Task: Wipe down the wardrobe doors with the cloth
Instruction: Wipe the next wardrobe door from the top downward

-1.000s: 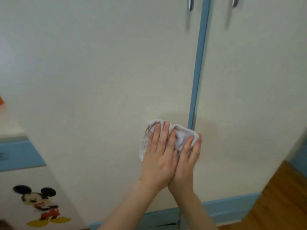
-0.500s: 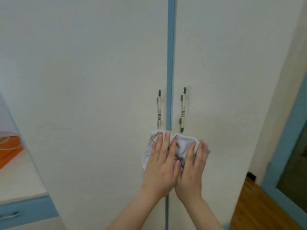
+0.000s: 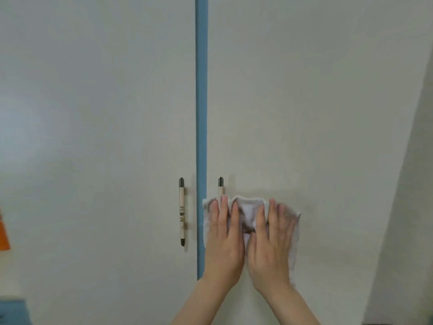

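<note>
Two cream wardrobe doors fill the view, the left door (image 3: 98, 137) and the right door (image 3: 304, 113), split by a vertical blue strip (image 3: 201, 90). A white cloth (image 3: 247, 213) lies flat on the right door, just right of the strip. My left hand (image 3: 223, 245) and my right hand (image 3: 271, 245) press side by side on the cloth, fingers pointing up. The cloth covers most of the right door's handle (image 3: 220, 185); only its top end shows. The left door's handle (image 3: 181, 211) is in full view, apart from the hands.
An orange object (image 3: 3, 235) shows at the left edge. A blue-topped piece of furniture (image 3: 13, 311) sits in the bottom left corner. A pale wall or side panel (image 3: 407, 207) slants along the right edge.
Both hands slid the cloth up the doors from low down to handle height, then rightward off the blue strip onto the right door. The view tilted up with them.
</note>
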`<state>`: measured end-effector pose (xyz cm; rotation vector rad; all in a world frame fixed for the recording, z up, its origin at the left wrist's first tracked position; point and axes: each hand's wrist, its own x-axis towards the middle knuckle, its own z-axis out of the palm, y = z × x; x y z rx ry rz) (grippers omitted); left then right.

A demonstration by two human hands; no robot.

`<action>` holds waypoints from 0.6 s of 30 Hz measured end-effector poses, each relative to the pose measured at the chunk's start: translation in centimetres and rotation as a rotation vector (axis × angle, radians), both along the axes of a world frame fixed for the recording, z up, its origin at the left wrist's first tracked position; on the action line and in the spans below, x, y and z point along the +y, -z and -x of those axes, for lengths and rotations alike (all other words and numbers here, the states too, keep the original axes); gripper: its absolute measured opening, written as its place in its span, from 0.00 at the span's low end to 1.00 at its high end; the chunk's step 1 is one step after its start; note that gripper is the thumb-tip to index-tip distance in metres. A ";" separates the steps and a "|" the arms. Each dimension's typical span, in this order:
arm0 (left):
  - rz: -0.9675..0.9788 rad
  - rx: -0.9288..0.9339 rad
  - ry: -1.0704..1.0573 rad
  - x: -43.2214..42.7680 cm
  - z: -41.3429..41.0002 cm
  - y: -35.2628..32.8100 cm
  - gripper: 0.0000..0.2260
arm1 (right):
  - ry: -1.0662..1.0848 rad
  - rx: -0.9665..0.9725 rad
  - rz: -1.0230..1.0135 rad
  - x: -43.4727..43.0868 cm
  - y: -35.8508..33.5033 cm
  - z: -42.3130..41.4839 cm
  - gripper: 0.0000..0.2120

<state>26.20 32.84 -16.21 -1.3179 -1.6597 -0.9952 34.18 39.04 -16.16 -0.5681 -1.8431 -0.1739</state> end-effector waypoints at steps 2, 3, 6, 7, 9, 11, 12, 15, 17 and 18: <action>-0.015 0.031 -0.087 1.0 1.1 1.6 0.25 | 0.014 -0.086 -0.098 1.6 1.8 0.7 0.28; -0.025 0.027 -0.121 1.3 1.4 2.0 0.27 | 0.020 -0.121 -0.133 2.4 2.4 0.9 0.32; -0.051 0.093 -0.216 2.1 1.9 1.9 0.32 | 0.012 -0.150 -0.169 4.5 2.7 1.0 0.30; -0.058 0.121 -0.236 2.3 2.0 1.8 0.32 | 0.013 -0.136 -0.167 5.0 2.3 1.0 0.28; -0.064 0.179 -0.266 2.4 2.5 1.7 0.30 | 0.003 -0.096 -0.157 6.2 0.8 1.2 0.27; -0.084 0.214 -0.301 2.5 2.9 1.4 0.26 | 0.012 -0.076 -0.179 7.2 -1.1 1.2 0.27; -0.092 0.224 -0.314 2.6 3.0 1.0 0.25 | 0.014 -0.066 -0.194 7.6 -2.0 1.2 0.27; -0.125 0.223 -0.322 2.8 3.1 -0.7 0.19 | 0.016 -0.046 -0.258 8.0 -3.7 1.4 0.30; -0.139 0.214 -0.329 2.9 2.9 -1.8 0.17 | 0.022 -0.036 -0.305 8.4 -4.6 1.6 0.30; -0.137 0.219 -0.324 2.9 2.9 -2.5 0.17 | 0.029 -0.024 -0.326 8.6 -5.3 1.8 0.29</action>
